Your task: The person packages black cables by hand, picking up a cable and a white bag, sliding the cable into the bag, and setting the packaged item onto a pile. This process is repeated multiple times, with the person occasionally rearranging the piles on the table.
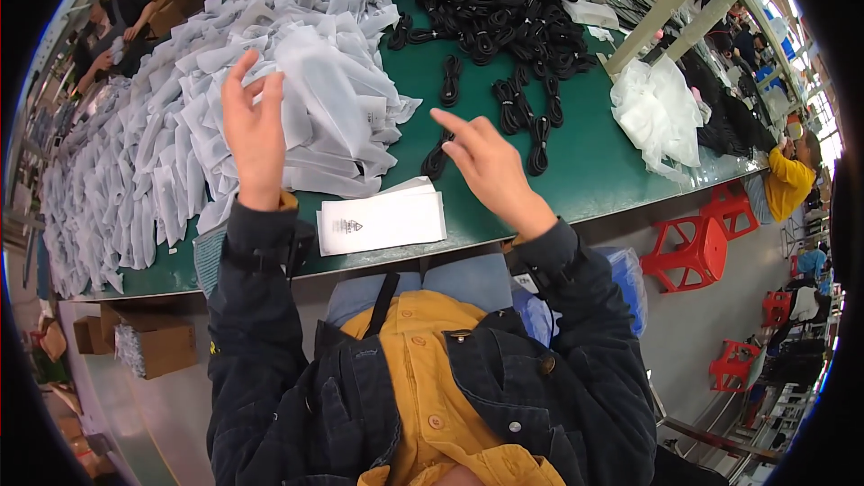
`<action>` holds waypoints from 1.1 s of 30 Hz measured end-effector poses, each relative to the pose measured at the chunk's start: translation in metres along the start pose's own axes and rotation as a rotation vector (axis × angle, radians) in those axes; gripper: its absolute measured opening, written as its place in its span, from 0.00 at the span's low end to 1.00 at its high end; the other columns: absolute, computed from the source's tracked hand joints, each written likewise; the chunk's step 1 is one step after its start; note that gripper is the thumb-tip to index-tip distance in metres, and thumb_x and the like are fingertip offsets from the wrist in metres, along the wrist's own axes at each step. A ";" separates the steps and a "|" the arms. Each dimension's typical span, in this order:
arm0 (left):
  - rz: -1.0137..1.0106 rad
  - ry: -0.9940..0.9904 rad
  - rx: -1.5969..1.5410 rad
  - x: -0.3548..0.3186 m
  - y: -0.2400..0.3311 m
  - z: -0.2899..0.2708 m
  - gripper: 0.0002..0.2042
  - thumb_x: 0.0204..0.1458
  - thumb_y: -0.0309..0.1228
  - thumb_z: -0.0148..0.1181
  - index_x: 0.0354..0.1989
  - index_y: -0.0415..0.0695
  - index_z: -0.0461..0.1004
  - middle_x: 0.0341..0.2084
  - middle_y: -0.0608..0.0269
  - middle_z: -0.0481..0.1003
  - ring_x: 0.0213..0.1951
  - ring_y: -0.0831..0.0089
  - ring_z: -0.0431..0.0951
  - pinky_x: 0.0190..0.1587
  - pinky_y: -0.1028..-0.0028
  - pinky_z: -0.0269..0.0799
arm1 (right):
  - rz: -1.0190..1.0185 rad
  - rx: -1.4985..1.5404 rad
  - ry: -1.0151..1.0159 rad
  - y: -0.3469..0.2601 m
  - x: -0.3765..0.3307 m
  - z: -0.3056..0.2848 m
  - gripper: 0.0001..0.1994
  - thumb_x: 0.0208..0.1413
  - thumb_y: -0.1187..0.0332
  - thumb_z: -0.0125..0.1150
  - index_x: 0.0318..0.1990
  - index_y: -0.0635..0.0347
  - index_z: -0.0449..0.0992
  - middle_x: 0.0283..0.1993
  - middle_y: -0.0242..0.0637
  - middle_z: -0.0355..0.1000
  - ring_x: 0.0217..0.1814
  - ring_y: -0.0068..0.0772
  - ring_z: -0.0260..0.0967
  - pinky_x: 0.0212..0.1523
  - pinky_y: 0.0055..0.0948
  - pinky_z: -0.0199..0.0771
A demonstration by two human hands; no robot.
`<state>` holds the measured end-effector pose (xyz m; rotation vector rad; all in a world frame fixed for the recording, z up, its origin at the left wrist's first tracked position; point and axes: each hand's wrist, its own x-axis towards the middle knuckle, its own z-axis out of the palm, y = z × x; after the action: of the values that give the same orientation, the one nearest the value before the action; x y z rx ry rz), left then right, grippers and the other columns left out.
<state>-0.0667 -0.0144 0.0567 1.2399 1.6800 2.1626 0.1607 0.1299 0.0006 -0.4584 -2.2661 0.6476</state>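
Note:
My left hand [255, 135] is raised at the near side of a big heap of filled whitish translucent bags [171, 117]. Its fingers are apart, with nothing between them. One larger-looking bag [326, 94] shows just right of those fingers; whether it touches the heap I cannot tell. Over the green table [486, 202], my right hand [490, 162] has its index finger stretched out and thumb apart, holding nothing. A tied black cable bundle [436, 160] is partly hidden beside its fingers. In front of me lies a stack of flat white printed bags [382, 223].
Several coiled black cables [486, 0] form a pile at the back, with loose bundles nearer. A crumpled white plastic bag [659, 112] sits at the right edge by metal posts [661, 13]. Red stools [688, 252] and a person in yellow [790, 178] are farther right. Cardboard boxes [153, 342] stand lower left.

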 end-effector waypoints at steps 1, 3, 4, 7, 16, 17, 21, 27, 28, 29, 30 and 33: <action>0.072 0.029 0.149 -0.008 0.003 0.005 0.09 0.59 0.25 0.58 0.47 0.41 0.73 0.38 0.66 0.73 0.32 0.80 0.72 0.34 0.78 0.70 | 0.001 -0.083 -0.078 0.015 -0.005 0.010 0.16 0.56 0.68 0.65 0.52 0.53 0.76 0.37 0.42 0.69 0.33 0.37 0.72 0.33 0.31 0.74; 0.165 -0.135 0.330 -0.036 -0.003 0.011 0.11 0.56 0.23 0.59 0.47 0.41 0.73 0.38 0.62 0.72 0.33 0.75 0.74 0.34 0.74 0.71 | -0.004 -0.242 -0.244 0.033 -0.011 0.024 0.13 0.56 0.67 0.65 0.49 0.53 0.76 0.36 0.44 0.70 0.32 0.44 0.73 0.33 0.37 0.75; 0.186 -0.328 0.362 -0.059 -0.017 0.014 0.12 0.54 0.21 0.61 0.46 0.41 0.73 0.39 0.60 0.72 0.34 0.72 0.75 0.35 0.72 0.72 | -0.007 -0.237 -0.249 0.034 -0.012 0.026 0.13 0.56 0.67 0.65 0.49 0.53 0.76 0.36 0.44 0.70 0.32 0.44 0.73 0.33 0.37 0.75; 0.050 -0.652 0.421 -0.117 -0.029 0.032 0.11 0.52 0.23 0.63 0.44 0.41 0.74 0.39 0.57 0.72 0.35 0.64 0.75 0.38 0.70 0.73 | 0.182 -0.397 -0.307 0.027 -0.011 0.025 0.12 0.55 0.66 0.65 0.45 0.58 0.73 0.34 0.45 0.70 0.33 0.52 0.72 0.34 0.44 0.75; 0.148 -0.618 0.618 -0.138 -0.054 0.055 0.06 0.49 0.23 0.64 0.33 0.39 0.73 0.33 0.56 0.72 0.34 0.54 0.75 0.35 0.65 0.72 | 0.359 -0.009 -0.049 0.050 -0.056 0.016 0.12 0.56 0.70 0.63 0.44 0.63 0.70 0.39 0.47 0.73 0.33 0.50 0.74 0.34 0.39 0.74; 0.146 -0.618 0.621 -0.139 -0.055 0.053 0.06 0.49 0.23 0.64 0.33 0.39 0.73 0.33 0.56 0.72 0.34 0.54 0.75 0.35 0.65 0.72 | 0.384 0.101 -0.063 0.041 -0.060 0.012 0.12 0.56 0.71 0.62 0.46 0.63 0.70 0.39 0.46 0.73 0.33 0.48 0.73 0.35 0.37 0.73; 0.074 -0.534 0.546 -0.140 -0.049 0.046 0.05 0.50 0.22 0.64 0.32 0.38 0.73 0.29 0.56 0.71 0.30 0.58 0.74 0.34 0.68 0.70 | 0.396 0.333 -0.093 0.005 -0.076 -0.007 0.15 0.57 0.75 0.59 0.52 0.63 0.72 0.38 0.44 0.72 0.33 0.41 0.70 0.36 0.32 0.71; -0.241 -0.487 0.323 -0.135 -0.039 0.042 0.03 0.52 0.20 0.62 0.32 0.38 0.73 0.26 0.63 0.69 0.28 0.74 0.69 0.32 0.77 0.66 | 0.230 0.311 -0.084 -0.017 -0.093 -0.016 0.15 0.57 0.80 0.57 0.52 0.64 0.75 0.38 0.44 0.72 0.34 0.39 0.70 0.36 0.29 0.70; -0.270 -0.498 0.290 -0.135 -0.039 0.042 0.03 0.53 0.20 0.62 0.32 0.38 0.73 0.26 0.65 0.69 0.28 0.77 0.68 0.32 0.78 0.65 | 0.230 0.310 -0.084 -0.018 -0.094 -0.017 0.15 0.57 0.80 0.57 0.52 0.64 0.75 0.38 0.44 0.72 0.34 0.39 0.70 0.36 0.29 0.70; -0.269 -0.498 0.290 -0.135 -0.039 0.041 0.03 0.53 0.20 0.62 0.32 0.38 0.73 0.26 0.65 0.69 0.28 0.77 0.68 0.32 0.78 0.65 | 0.182 0.277 -0.079 -0.019 -0.096 -0.018 0.15 0.57 0.80 0.57 0.52 0.63 0.76 0.37 0.43 0.72 0.33 0.40 0.70 0.36 0.29 0.70; -0.313 -0.490 0.249 -0.135 -0.040 0.040 0.04 0.53 0.19 0.62 0.33 0.38 0.72 0.26 0.65 0.69 0.28 0.78 0.68 0.32 0.78 0.65 | 0.133 0.243 -0.074 -0.019 -0.096 -0.019 0.16 0.56 0.80 0.58 0.52 0.63 0.76 0.37 0.43 0.72 0.33 0.40 0.70 0.35 0.30 0.70; -0.396 -0.475 0.169 -0.135 -0.042 0.040 0.05 0.52 0.19 0.62 0.34 0.38 0.72 0.26 0.66 0.68 0.28 0.79 0.67 0.32 0.79 0.65 | 0.058 0.188 -0.091 -0.017 -0.097 -0.020 0.16 0.55 0.81 0.58 0.52 0.63 0.76 0.36 0.43 0.71 0.33 0.41 0.70 0.34 0.31 0.70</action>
<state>0.0324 -0.0443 -0.0466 1.2082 1.7334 1.3957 0.2384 0.0736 -0.0308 -0.4109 -2.2562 0.9184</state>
